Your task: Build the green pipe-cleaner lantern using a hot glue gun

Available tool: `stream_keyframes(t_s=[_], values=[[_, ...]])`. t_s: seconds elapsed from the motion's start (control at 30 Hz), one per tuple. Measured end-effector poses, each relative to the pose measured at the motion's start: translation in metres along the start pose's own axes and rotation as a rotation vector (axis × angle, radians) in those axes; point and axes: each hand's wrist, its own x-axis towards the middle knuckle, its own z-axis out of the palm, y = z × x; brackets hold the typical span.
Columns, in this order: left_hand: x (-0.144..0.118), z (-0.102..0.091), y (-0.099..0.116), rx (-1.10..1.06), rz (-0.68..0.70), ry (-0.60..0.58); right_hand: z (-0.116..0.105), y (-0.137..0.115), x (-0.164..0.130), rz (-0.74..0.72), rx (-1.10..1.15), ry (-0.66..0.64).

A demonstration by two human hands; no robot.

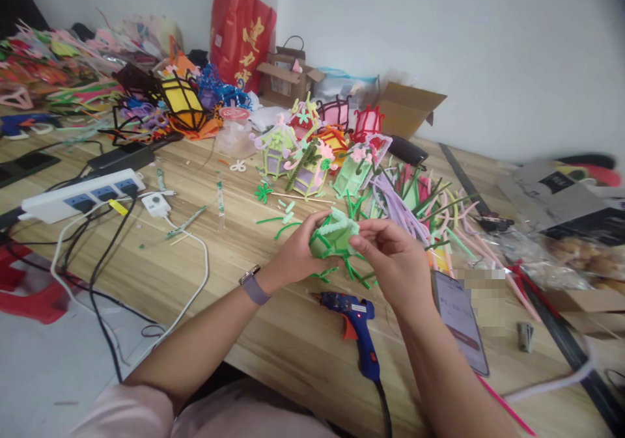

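Observation:
My left hand [297, 252] and my right hand [393, 256] together hold a small green pipe-cleaner lantern [334, 236] just above the wooden table [234, 262]. The left hand cups its left side, with a watch on that wrist. Fingers of the right hand pinch its upper right edge. Green stems hang below the lantern. A blue hot glue gun [356, 324] lies on the table right under my hands, its cord running toward me.
Finished small lanterns [312, 158] and loose pipe cleaners [420, 204] crowd the table behind my hands. A phone [459, 321] lies at right. A white power strip [83, 197] with cables sits left. Boxes [407, 109], a red bag [241, 34] and more lanterns [183, 103] line the back.

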Motion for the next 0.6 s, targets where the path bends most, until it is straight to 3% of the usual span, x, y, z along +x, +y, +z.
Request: stream_keyframes(t_s=[0.6], values=[[0.0001, 0.0005, -0.0043, 0.018, 0.003, -0.006, 0.0050, -0.0013, -0.0047, 0.010, -0.045, 0.056]])
